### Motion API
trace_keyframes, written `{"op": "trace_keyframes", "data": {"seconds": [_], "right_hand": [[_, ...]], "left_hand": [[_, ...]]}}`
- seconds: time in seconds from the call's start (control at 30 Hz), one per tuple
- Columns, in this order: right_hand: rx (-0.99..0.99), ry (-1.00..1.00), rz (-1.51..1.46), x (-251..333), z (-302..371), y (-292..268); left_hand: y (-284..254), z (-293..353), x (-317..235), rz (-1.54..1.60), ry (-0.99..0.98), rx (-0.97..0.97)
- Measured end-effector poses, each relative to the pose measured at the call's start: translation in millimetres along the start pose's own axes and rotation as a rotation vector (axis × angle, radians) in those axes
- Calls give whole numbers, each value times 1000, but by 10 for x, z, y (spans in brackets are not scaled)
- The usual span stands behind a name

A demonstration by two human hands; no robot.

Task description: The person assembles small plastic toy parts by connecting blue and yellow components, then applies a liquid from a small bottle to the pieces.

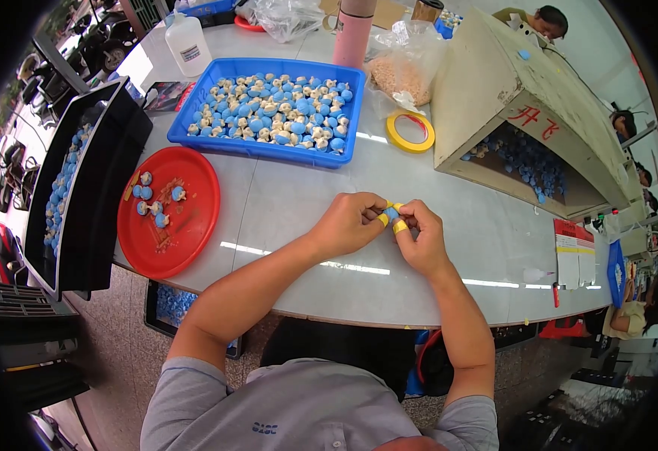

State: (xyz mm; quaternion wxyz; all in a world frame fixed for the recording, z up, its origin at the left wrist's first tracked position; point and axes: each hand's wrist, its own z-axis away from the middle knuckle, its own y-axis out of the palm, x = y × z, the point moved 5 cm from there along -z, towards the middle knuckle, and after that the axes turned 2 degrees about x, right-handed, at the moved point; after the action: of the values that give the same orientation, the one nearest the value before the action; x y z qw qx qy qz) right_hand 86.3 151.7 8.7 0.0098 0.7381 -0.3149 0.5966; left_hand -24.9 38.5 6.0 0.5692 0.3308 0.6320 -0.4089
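Note:
Over the middle of the table, my left hand (349, 223) and my right hand (424, 237) meet, their fingertips pinched together on a small blue piece (391, 215). Yellow tape wraps several of my fingertips. Most of the piece is hidden by the fingers, so its full shape does not show. To the left, a red round tray (197, 252) carries several small blue-and-cream figures (178, 193) and orange-brown crumbs. Beyond my hands, a blue rectangular tray (269, 151) is filled with many similar blue-and-cream pieces (269, 109).
A beige box (487, 83) holding blue pieces (521, 161) stands at the right. Near it are a yellow tape roll (395, 139) and a bag of pinkish bits (400, 75). A pink bottle (353, 37) and white jug (188, 46) stand behind; a black crate (92, 218) is far left.

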Motion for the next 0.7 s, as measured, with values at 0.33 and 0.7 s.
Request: {"op": "trace_keyframes", "data": {"seconds": [0.33, 0.7], "right_hand": [[23, 81, -34, -52, -1, 9], [42, 153, -103, -74, -16, 21]], "left_hand": [[17, -23, 66, 74, -47, 27], [33, -51, 164, 83, -100, 38]]}}
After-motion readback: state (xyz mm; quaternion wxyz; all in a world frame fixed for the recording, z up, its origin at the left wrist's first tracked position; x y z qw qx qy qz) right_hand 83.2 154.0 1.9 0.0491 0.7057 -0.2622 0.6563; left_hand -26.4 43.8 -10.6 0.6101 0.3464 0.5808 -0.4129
